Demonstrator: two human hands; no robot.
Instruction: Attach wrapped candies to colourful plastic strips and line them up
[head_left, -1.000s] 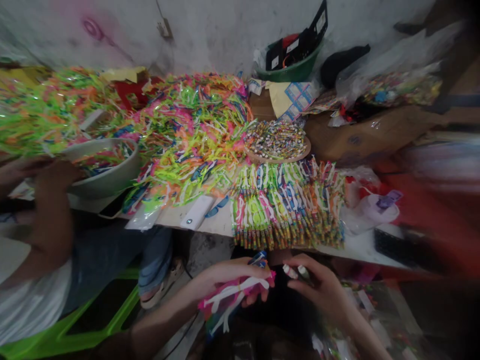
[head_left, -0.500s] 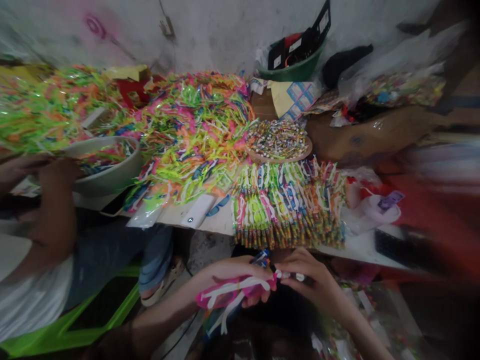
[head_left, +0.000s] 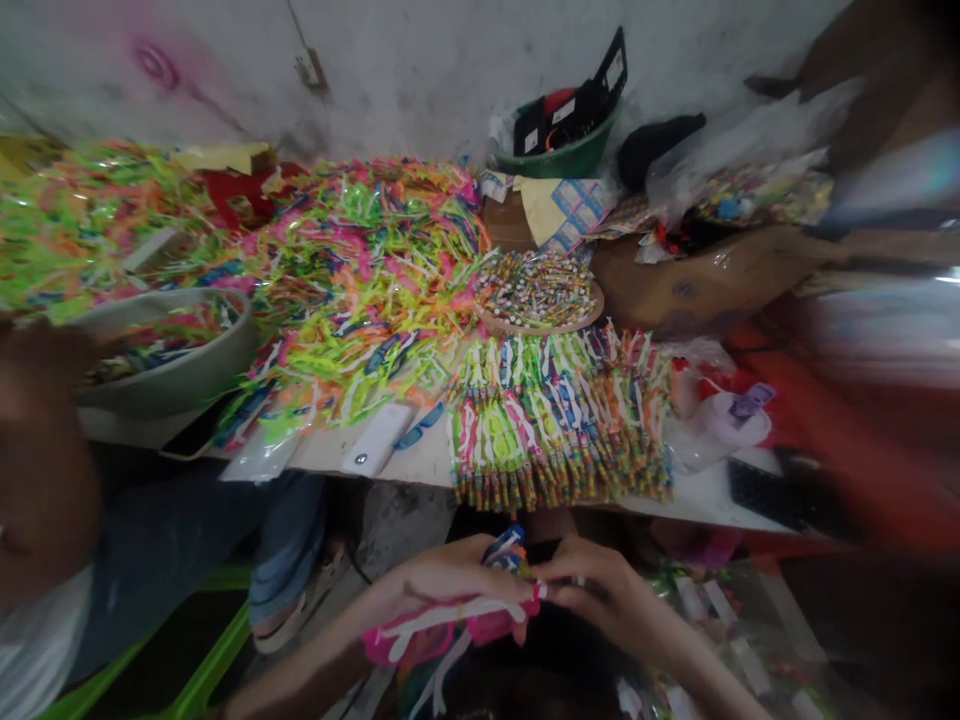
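Note:
Pink toy glasses [head_left: 411,640] with white temples rest in my left hand [head_left: 450,578], whose fingers are closed around them. A blue, shiny wrapped piece [head_left: 504,545] sticks up between that hand's thumb and fingers. My right hand [head_left: 600,580] is closed in a pinch at the right end of the glasses, touching the left fingertips. Between its fingers a small white-ended tube [head_left: 580,581] shows in part; the rest is hidden. Both hands are low, in front of the table edge, over my dark lap.
Rows of colourful glasses with tubes [head_left: 555,430] lie on the table. Behind them stands a round tray of small tubes [head_left: 536,290]. A heap of bright glasses [head_left: 367,270], a grey basin [head_left: 172,370] and a white phone [head_left: 377,438] are leftward. A co-worker's arm [head_left: 45,450] is at far left.
The view has shifted slightly, so the table scene sits further left. My right hand has closed in on the end of the glasses, and its white-ended tube is now mostly covered by fingers.

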